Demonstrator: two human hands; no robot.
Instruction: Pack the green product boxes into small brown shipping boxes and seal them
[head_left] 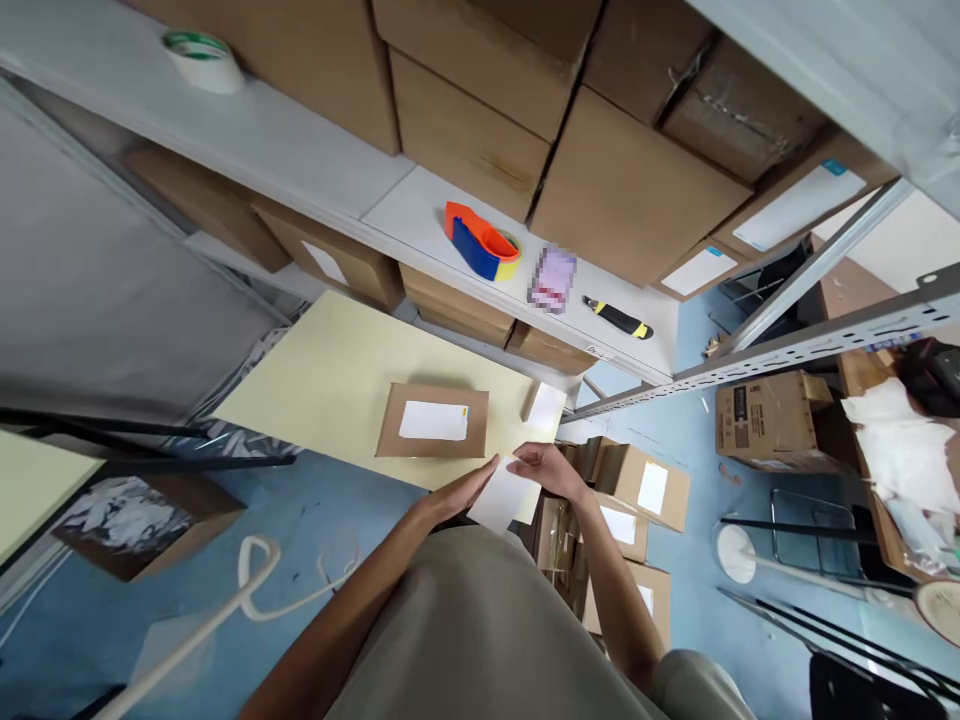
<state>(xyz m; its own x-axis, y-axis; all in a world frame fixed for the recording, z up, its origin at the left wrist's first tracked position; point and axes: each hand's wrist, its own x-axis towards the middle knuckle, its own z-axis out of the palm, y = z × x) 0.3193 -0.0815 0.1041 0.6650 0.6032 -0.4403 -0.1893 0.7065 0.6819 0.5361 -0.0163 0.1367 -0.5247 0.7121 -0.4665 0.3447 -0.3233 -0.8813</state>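
A blank-looking white paper label (501, 498) is between my two hands, just past the table's near edge. My left hand (461, 490) holds its left side, with long, nearly straight fingers. At its upper right corner, my right hand (549, 468) pinches it between thumb and fingers. Ahead of the left hand, a small brown cardboard box (386, 425) lies on the pale yellow table (322, 365). A white label (433, 420) is on the box's top. Beyond my right hand sits a small stack of white labels (545, 405).
Behind the table, a grey shelf (315, 180) bears large cartons (472, 120), a tape roll (214, 68), an orange-and-blue tape dispenser (480, 245) and a utility knife (619, 318). Labelled boxes (634, 480) are stacked at the table's right. A metal shelf post (810, 340) stands at right.
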